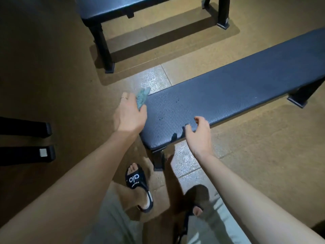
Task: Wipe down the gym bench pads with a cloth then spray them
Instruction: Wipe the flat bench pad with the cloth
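One head camera, looking steeply down from above

The wide-angle view sits at the person's head and faces forward and down, so both forearms enter from the bottom edge and the feet in black slides (139,182) show almost directly below. The near end of the bench pad (219,101) lies close, around the middle, running away to the right edge. A second bench (123,9) stands farther off at the top. Straight lines bend near the borders

The left hand (130,115) grips a green cloth (142,98) at the near corner of the dark padded bench surface (228,95). The right hand (199,133) hovers, fingers loosely curled, over the pad's near edge. A second bench (112,9) stands beyond.
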`<state>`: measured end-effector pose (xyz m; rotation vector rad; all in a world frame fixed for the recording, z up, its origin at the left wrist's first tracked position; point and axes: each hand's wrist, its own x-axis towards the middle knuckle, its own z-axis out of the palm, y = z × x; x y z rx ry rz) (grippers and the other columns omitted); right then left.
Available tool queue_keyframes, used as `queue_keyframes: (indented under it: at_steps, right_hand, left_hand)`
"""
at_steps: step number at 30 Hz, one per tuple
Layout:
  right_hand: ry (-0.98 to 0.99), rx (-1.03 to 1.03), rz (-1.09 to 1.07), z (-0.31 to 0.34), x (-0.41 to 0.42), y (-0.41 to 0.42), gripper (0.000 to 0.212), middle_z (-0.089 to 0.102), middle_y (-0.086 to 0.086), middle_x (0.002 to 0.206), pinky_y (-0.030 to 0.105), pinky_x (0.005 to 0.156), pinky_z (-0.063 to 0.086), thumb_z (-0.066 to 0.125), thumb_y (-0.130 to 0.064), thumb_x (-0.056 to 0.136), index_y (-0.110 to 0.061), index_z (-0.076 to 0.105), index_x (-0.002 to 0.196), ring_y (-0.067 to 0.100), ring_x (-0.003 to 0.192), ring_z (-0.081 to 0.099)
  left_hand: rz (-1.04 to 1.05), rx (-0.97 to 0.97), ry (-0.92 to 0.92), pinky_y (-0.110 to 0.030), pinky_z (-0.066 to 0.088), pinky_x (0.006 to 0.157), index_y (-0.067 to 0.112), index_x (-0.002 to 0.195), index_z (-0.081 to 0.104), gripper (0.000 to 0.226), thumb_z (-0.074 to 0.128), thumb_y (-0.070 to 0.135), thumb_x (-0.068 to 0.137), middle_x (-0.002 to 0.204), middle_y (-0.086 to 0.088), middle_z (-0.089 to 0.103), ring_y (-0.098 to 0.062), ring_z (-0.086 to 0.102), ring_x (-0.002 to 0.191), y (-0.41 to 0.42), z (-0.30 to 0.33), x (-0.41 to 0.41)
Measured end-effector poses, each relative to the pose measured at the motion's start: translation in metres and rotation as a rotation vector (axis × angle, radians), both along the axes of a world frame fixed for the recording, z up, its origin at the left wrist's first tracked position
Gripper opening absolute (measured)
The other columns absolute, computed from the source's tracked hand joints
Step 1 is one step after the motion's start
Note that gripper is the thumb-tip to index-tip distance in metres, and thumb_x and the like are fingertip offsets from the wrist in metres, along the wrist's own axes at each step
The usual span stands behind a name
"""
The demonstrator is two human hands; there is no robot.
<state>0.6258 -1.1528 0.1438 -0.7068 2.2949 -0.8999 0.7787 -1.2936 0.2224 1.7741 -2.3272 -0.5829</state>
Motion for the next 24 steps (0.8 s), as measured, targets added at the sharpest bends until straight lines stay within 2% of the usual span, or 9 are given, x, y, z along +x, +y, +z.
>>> queue_keyframes:
  at_steps: [3, 7, 9, 11, 13, 14, 16, 19, 24]
  right_hand:
    - [0.252, -0.062, 0.014, -0.072, -0.017, -0.033, 0.03, 0.058, 0.007, 0.122, 0.041, 0.1, 0.041, 0.056, -0.028, 0.097, -0.012, 0.059, 0.122, 0.026, 0.117, 0.053]
    - [0.393, -0.194, -0.015, -0.148, -0.034, -0.055, 0.007, 0.052, -0.002, 0.094, 0.034, 0.082, 0.032, 0.056, -0.022, 0.094, -0.015, 0.054, 0.094, 0.026, 0.094, 0.051]
    - [0.504, -0.242, -0.014, -0.177, -0.037, -0.057, 0.009, 0.054, 0.0, 0.089, 0.038, 0.079, 0.034, 0.056, -0.022, 0.092, -0.016, 0.052, 0.088, 0.028, 0.088, 0.051]
    - [0.614, -0.3, -0.033, -0.195, -0.038, -0.058, 0.011, 0.056, 0.002, 0.086, 0.041, 0.076, 0.036, 0.056, -0.024, 0.091, -0.015, 0.053, 0.084, 0.028, 0.082, 0.05]
    - [0.65, -0.357, -0.068, -0.201, -0.038, -0.059, 0.012, 0.056, 0.002, 0.084, 0.041, 0.074, 0.036, 0.058, -0.024, 0.089, -0.014, 0.053, 0.083, 0.027, 0.078, 0.05]
    - [0.661, -0.37, -0.07, -0.202, -0.038, -0.06, 0.012, 0.056, 0.002, 0.084, 0.041, 0.074, 0.036, 0.059, -0.023, 0.088, -0.014, 0.054, 0.083, 0.027, 0.078, 0.05]
    - [0.678, -0.365, -0.048, -0.202, -0.037, -0.06, 0.011, 0.057, 0.003, 0.084, 0.041, 0.074, 0.036, 0.06, -0.023, 0.086, -0.014, 0.054, 0.083, 0.029, 0.078, 0.051]
    - [0.696, -0.333, -0.025, -0.199, -0.038, -0.059, 0.011, 0.056, 0.004, 0.083, 0.041, 0.073, 0.035, 0.06, -0.022, 0.084, -0.014, 0.054, 0.082, 0.03, 0.078, 0.05]
    - [0.705, -0.352, -0.021, -0.2, -0.038, -0.059, 0.009, 0.055, 0.003, 0.083, 0.041, 0.073, 0.035, 0.059, -0.022, 0.084, -0.014, 0.054, 0.082, 0.028, 0.077, 0.049]
  left_hand:
    - [-0.1, -0.153, -0.028, -0.044, 0.044, 0.077, 0.008, 0.12, 0.049, 0.026, 0.055, 0.024, 0.1, 0.129, -0.014, 0.044, -0.035, 0.058, 0.094, -0.023, -0.067, -0.024]
    - [-0.381, -0.26, -0.156, -0.045, 0.04, 0.075, 0.002, 0.118, 0.048, 0.033, 0.062, 0.015, 0.092, 0.127, -0.021, 0.048, -0.042, 0.058, 0.096, -0.023, -0.159, -0.045]
    - [-0.56, -0.235, -0.232, -0.05, 0.043, 0.094, 0.0, 0.126, 0.048, 0.042, 0.058, 0.02, 0.09, 0.136, -0.025, 0.047, -0.046, 0.055, 0.114, -0.009, -0.208, -0.048]
    - [-0.596, -0.212, -0.253, -0.052, 0.026, 0.122, 0.001, 0.147, 0.041, 0.061, 0.048, 0.028, 0.093, 0.156, -0.026, 0.036, -0.043, 0.035, 0.145, 0.002, -0.24, -0.046]
    - [-0.561, -0.172, -0.211, -0.047, 0.008, 0.129, 0.007, 0.161, 0.025, 0.071, 0.036, 0.033, 0.096, 0.168, -0.02, 0.02, -0.034, 0.016, 0.157, 0.009, -0.249, -0.043]
    - [-0.573, -0.181, -0.215, -0.045, 0.004, 0.129, 0.011, 0.163, 0.021, 0.071, 0.03, 0.035, 0.096, 0.17, -0.018, 0.015, -0.031, 0.011, 0.158, 0.013, -0.25, -0.04]
    - [-0.615, -0.164, -0.229, -0.043, 0.002, 0.129, 0.018, 0.164, 0.017, 0.071, 0.021, 0.037, 0.095, 0.171, -0.013, 0.01, -0.026, 0.005, 0.159, 0.024, -0.244, -0.033]
    - [-0.643, -0.089, -0.239, -0.041, -0.002, 0.129, 0.026, 0.165, 0.011, 0.071, 0.021, 0.042, 0.097, 0.173, -0.006, 0.002, -0.019, -0.004, 0.159, 0.036, -0.236, -0.022]
    - [-0.589, -0.077, -0.235, -0.044, -0.003, 0.128, 0.034, 0.165, 0.006, 0.075, 0.014, 0.067, 0.098, 0.173, -0.003, -0.005, -0.017, -0.011, 0.159, 0.038, -0.236, -0.029]
